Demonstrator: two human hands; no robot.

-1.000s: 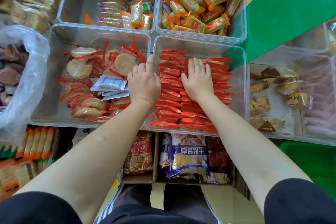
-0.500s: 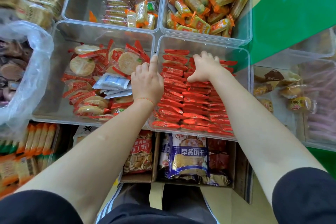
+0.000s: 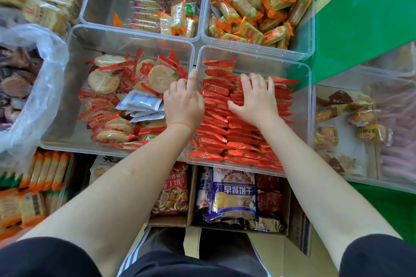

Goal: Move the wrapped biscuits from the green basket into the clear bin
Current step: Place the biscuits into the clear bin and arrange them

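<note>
The clear bin [image 3: 310, 119] in the middle holds tight rows of red wrapped biscuits [image 3: 216, 117]. My right hand [image 3: 256, 96] lies flat on the right-hand rows inside the bin, fingers spread, holding nothing. My left hand [image 3: 183, 101] rests at the bin's left wall. Its index finger points along the rim, its other fingers are curled, and nothing is in it. A corner of the green basket [image 3: 389, 207] shows at the lower right, and its contents are out of view.
A neighbouring clear bin [image 3: 74, 87] on the left holds round rice crackers and white sachets. Two more bins [image 3: 258, 42] with orange-wrapped snacks stand behind. A bin of pastries [image 3: 337, 177] sits at the right. Cardboard boxes [image 3: 191, 200] of bagged snacks lie below.
My right hand went to the far end of the rows with fingers curled, then drew back and flattened on the biscuits. My left hand stayed at the bin's wall.
</note>
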